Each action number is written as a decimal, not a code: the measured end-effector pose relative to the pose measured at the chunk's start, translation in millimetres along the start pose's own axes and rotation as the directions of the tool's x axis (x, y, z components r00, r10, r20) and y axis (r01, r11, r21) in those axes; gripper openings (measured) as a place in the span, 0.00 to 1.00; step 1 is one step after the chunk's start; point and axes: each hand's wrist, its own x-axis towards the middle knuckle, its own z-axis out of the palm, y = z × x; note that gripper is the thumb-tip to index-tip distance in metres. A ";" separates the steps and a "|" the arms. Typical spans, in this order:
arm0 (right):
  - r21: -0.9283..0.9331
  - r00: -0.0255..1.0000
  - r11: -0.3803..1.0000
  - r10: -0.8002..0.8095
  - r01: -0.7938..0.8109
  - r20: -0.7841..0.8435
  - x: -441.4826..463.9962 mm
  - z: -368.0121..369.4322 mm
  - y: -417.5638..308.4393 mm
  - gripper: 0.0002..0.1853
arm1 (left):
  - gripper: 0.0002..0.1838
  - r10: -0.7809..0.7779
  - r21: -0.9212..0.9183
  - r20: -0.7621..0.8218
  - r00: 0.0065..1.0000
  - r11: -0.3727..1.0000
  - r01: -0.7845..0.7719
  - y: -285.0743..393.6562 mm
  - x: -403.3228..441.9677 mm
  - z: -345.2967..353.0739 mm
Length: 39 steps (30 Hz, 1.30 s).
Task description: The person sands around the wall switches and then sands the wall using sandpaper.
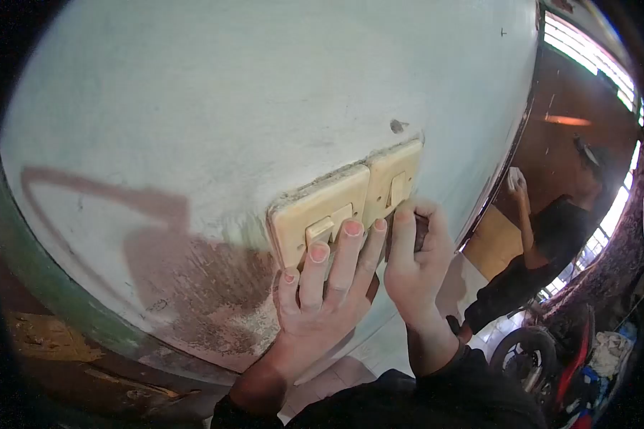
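Two yellowed light switch plates sit side by side on the pale wall. Across the lower part of the left switch plate (293, 218) lies my left hand (329, 293), its fingers stretched out and apart, fingertips against the plate near its rocker switches (320, 230). My right hand (418, 268) is at the bottom edge of the right switch plate (383, 171), below its single rocker (398, 187). Its fingers are curled in toward the thumb. Whatever may be between them is hidden. Grime lines the plates' top edges.
Dark, worn plaster (222, 297) shows left of the plates on the wall (229, 93). To the right, another person (551, 229) in dark clothes holds something white against a brown door (565, 86). A wheel (524, 361) and clutter stand at lower right.
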 end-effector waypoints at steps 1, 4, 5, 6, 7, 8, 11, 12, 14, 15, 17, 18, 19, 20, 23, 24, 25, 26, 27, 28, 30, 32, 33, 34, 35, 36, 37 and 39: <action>-0.021 0.999 1.000 -0.002 0.003 0.048 -2.5 -0.3 1.5 0.06 | 0.27 -0.008 -0.013 -0.009 1.000 1.000 0.008 -0.9 0.0 0.9; 0.030 0.999 0.999 0.036 -0.035 -0.025 14.5 1.1 -2.8 0.05 | 0.25 0.097 0.037 0.036 0.995 0.995 -0.098 -8.2 0.8 1.9; 0.027 0.999 0.999 0.044 -0.044 -0.030 10.2 0.0 -2.8 0.05 | 0.25 0.102 0.030 0.042 0.994 0.994 -0.103 -7.6 0.2 2.0; -0.020 0.999 0.999 0.031 -0.031 0.012 5.8 -0.4 -1.9 0.05 | 0.25 0.087 0.024 0.033 0.996 0.996 -0.088 -6.2 0.4 4.0; -0.060 0.998 0.998 0.013 -0.009 0.059 3.4 0.2 -2.7 0.06 | 0.26 0.069 0.027 0.019 0.997 0.997 -0.070 -5.2 1.6 5.0; 0.011 0.999 1.000 0.000 -0.001 0.049 -0.7 0.4 -7.1 0.06 | 0.26 0.069 0.037 0.013 0.998 0.997 -0.070 -3.4 1.8 0.5; -0.003 0.999 0.999 0.034 -0.034 -0.033 16.8 -5.0 -11.2 0.06 | 0.26 0.076 0.010 0.009 0.997 0.997 -0.076 -1.1 3.6 -2.7; -0.018 0.997 0.998 0.060 -0.061 -0.051 16.6 -3.3 -15.8 0.05 | 0.26 0.031 -0.017 0.007 0.999 0.999 -0.031 0.8 3.9 -4.5; -0.052 1.000 0.998 0.024 -0.024 -0.016 5.2 -1.2 -16.5 0.06 | 0.26 -0.020 -0.044 -0.004 1.000 0.999 0.020 2.8 5.7 -5.0; -0.082 1.000 0.997 -0.009 0.011 0.022 1.6 -0.6 -14.4 0.07 | 0.27 -0.024 -0.037 -0.006 1.000 0.999 0.024 3.4 5.9 -4.5; -0.015 1.000 1.000 0.003 -0.003 0.017 4.6 -1.2 -7.7 0.07 | 0.27 -0.021 -0.026 -0.004 1.000 0.999 0.021 0.9 4.8 -5.3; 0.005 0.999 0.999 0.039 -0.039 -0.013 12.8 -3.4 -7.3 0.07 | 0.27 0.028 0.004 0.025 0.999 1.000 -0.028 -1.5 5.7 -6.2; 0.022 0.996 0.997 0.073 -0.072 -0.042 16.7 -5.2 -7.9 0.07 | 0.28 0.075 0.031 0.052 0.996 0.997 -0.077 -2.6 6.5 -7.6; -0.032 0.996 0.997 0.070 -0.072 -0.064 14.4 -3.4 -8.8 0.07 | 0.28 0.080 0.029 0.051 0.995 0.996 -0.082 -1.5 6.5 -9.3; -0.051 1.000 0.999 -0.007 0.007 -0.012 1.4 0.2 -7.6 0.08 | 0.29 0.051 0.022 0.035 0.998 0.998 -0.052 -1.6 5.8 -6.2; -0.085 1.000 0.996 -0.030 0.030 -0.004 4.2 -0.9 -14.2 0.07 | 0.29 0.052 0.020 0.037 0.998 0.998 -0.053 -1.9 3.5 -5.7; -0.076 1.000 0.997 -0.029 0.028 -0.006 8.3 0.9 -12.7 0.07 | 0.29 0.056 0.015 0.043 0.998 0.998 -0.056 -2.3 1.9 -5.8; -0.060 0.999 0.998 -0.010 0.007 -0.040 13.7 2.1 -11.0 0.07 | 0.29 0.063 0.018 0.045 0.997 0.998 -0.064 -2.6 3.0 -6.8; -0.047 0.997 0.999 0.014 -0.017 -0.071 13.8 1.4 -9.4 0.07 | 0.30 0.055 0.013 0.059 0.997 0.998 -0.056 -2.0 3.1 -8.7; -0.043 0.997 0.999 0.013 -0.017 -0.074 9.7 2.0 -8.6 0.07 | 0.30 0.045 0.009 0.064 0.997 0.999 -0.046 -1.9 3.0 -8.3; -0.004 1.000 1.000 -0.028 0.028 -0.012 1.5 4.9 -7.8 0.07 | 0.30 0.037 0.010 0.058 0.998 0.999 -0.038 -1.4 0.8 -6.4; -0.007 0.999 1.000 -0.025 0.025 -0.029 8.9 6.5 -5.9 0.07 | 0.31 0.033 0.008 0.058 0.998 0.999 -0.033 -2.9 -3.2 -5.2; -0.016 0.999 1.000 -0.017 0.016 -0.049 10.9 5.3 -5.3 0.07 | 0.31 0.036 0.013 0.055 0.998 0.999 -0.037 -3.6 -2.5 -4.7; -0.014 0.999 1.000 -0.011 0.010 -0.051 6.9 4.8 -4.5 0.07 | 0.31 0.039 0.018 0.057 0.998 0.999 -0.040 -3.6 -2.8 -5.6; -0.057 0.998 0.998 -0.037 0.034 -0.047 2.8 6.1 -3.6 0.07 | 0.31 0.041 0.022 0.058 0.998 0.999 -0.042 -3.4 -2.2 -6.7; -0.099 0.997 0.993 -0.066 0.062 -0.038 -1.2 7.4 -0.9 0.06 | 0.31 0.033 0.006 0.057 0.998 0.999 -0.033 -2.9 -1.6 -7.0; -0.094 0.997 0.993 -0.069 0.065 -0.031 -9.4 6.1 5.8 0.06 | 0.30 0.022 -0.009 0.056 0.998 1.000 -0.022 -2.2 -2.2 -7.7; -0.111 0.993 0.994 0.024 -0.011 0.112 -38.5 -3.0 27.0 0.06 | 0.30 0.041 -0.025 0.058 0.997 0.999 -0.040 -1.0 -4.2 -10.4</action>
